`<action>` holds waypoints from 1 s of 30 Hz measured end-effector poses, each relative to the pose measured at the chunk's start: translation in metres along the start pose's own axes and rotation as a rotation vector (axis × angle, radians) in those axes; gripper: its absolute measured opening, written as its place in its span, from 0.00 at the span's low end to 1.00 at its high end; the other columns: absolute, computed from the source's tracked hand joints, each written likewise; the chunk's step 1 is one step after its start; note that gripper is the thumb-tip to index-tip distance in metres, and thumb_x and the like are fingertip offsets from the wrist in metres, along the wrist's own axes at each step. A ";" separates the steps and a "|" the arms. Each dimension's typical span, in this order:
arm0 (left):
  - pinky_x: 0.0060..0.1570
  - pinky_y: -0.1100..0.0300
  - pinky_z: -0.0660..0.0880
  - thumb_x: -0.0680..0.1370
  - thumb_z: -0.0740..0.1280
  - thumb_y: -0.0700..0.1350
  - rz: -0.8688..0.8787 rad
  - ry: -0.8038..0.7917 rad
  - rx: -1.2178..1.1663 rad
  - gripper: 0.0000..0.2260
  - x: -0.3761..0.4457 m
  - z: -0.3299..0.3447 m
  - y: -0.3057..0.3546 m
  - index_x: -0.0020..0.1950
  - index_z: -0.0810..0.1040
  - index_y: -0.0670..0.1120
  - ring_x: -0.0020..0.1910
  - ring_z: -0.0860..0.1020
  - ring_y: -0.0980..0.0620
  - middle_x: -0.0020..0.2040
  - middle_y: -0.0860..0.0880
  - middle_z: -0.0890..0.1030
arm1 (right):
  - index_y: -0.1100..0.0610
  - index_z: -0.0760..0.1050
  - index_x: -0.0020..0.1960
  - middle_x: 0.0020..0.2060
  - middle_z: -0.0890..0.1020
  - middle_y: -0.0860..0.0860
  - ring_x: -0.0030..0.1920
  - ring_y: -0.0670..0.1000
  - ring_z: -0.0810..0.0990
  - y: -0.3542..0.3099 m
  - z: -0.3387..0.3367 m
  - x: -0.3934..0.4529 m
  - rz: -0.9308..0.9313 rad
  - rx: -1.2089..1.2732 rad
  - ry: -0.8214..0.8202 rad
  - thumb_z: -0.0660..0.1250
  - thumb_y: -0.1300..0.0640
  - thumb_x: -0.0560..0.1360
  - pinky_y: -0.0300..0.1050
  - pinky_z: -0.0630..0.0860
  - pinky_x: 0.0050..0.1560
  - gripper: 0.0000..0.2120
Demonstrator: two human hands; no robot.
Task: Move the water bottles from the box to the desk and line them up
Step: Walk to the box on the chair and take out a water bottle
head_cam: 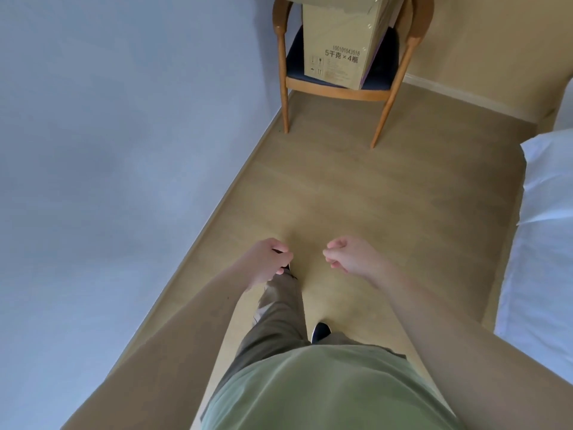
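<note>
A tall cardboard box (339,41) with printed black text stands on the dark blue seat of a wooden chair (286,82) at the top of the view. Its top runs out of frame, so what it holds is hidden. No water bottles and no desk are in sight. My left hand (266,262) and my right hand (350,256) hang in front of me over the floor, well short of the chair. Both have their fingers curled in loosely and hold nothing.
A pale blue wall (108,150) runs along the left. A bed with white sheets (545,228) lies at the right edge. Between them stretches a strip of tan floor (372,187) leading to the chair. My legs and dark shoes show below my hands.
</note>
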State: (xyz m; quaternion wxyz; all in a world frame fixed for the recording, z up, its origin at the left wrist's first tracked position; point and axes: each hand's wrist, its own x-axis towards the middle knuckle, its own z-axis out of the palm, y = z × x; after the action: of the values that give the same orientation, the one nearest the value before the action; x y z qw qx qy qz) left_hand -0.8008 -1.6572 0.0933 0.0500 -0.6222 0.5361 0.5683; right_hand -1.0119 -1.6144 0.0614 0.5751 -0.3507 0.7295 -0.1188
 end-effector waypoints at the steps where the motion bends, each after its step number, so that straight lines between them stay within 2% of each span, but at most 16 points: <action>1: 0.57 0.50 0.80 0.82 0.64 0.47 -0.003 -0.011 0.014 0.10 0.014 -0.011 0.008 0.63 0.75 0.50 0.49 0.82 0.56 0.55 0.47 0.83 | 0.61 0.77 0.59 0.53 0.84 0.56 0.51 0.51 0.85 -0.010 -0.006 0.011 0.005 0.004 0.009 0.66 0.54 0.76 0.46 0.75 0.49 0.15; 5: 0.60 0.47 0.80 0.80 0.65 0.50 0.011 -0.027 0.050 0.13 0.076 -0.062 0.045 0.64 0.75 0.52 0.53 0.83 0.50 0.53 0.48 0.84 | 0.53 0.76 0.58 0.53 0.84 0.51 0.52 0.50 0.84 -0.062 -0.029 0.061 0.021 0.050 0.033 0.67 0.52 0.75 0.49 0.77 0.55 0.12; 7: 0.61 0.46 0.79 0.80 0.65 0.50 0.018 -0.038 0.065 0.13 0.103 -0.087 0.070 0.64 0.76 0.51 0.55 0.83 0.46 0.52 0.47 0.85 | 0.53 0.76 0.59 0.51 0.85 0.51 0.53 0.51 0.84 -0.090 -0.042 0.081 0.036 0.076 0.053 0.67 0.51 0.75 0.50 0.77 0.57 0.13; 13: 0.61 0.46 0.79 0.80 0.65 0.50 0.075 -0.071 0.102 0.13 0.168 -0.148 0.145 0.64 0.76 0.50 0.57 0.83 0.43 0.52 0.46 0.85 | 0.54 0.76 0.61 0.50 0.86 0.53 0.54 0.54 0.83 -0.162 -0.082 0.134 0.040 0.151 0.118 0.68 0.51 0.77 0.50 0.77 0.57 0.15; 22: 0.60 0.46 0.79 0.79 0.65 0.53 0.217 -0.103 0.229 0.12 0.243 -0.201 0.257 0.62 0.76 0.53 0.54 0.83 0.48 0.52 0.50 0.85 | 0.51 0.76 0.57 0.48 0.86 0.52 0.53 0.53 0.83 -0.237 -0.161 0.194 -0.016 0.194 0.235 0.68 0.51 0.78 0.51 0.77 0.57 0.09; 30: 0.61 0.45 0.79 0.79 0.65 0.53 0.248 -0.067 0.225 0.13 0.317 -0.223 0.370 0.62 0.76 0.53 0.55 0.83 0.46 0.53 0.49 0.84 | 0.51 0.76 0.59 0.48 0.85 0.49 0.52 0.50 0.83 -0.299 -0.272 0.275 -0.090 0.161 0.221 0.68 0.48 0.77 0.47 0.77 0.55 0.12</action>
State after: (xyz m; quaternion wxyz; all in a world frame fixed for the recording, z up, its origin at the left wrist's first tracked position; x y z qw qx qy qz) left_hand -0.9927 -2.1558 0.1321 0.0664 -0.5225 0.6671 0.5268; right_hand -1.1764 -2.0720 0.1104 0.5118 -0.3205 0.7599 -0.2405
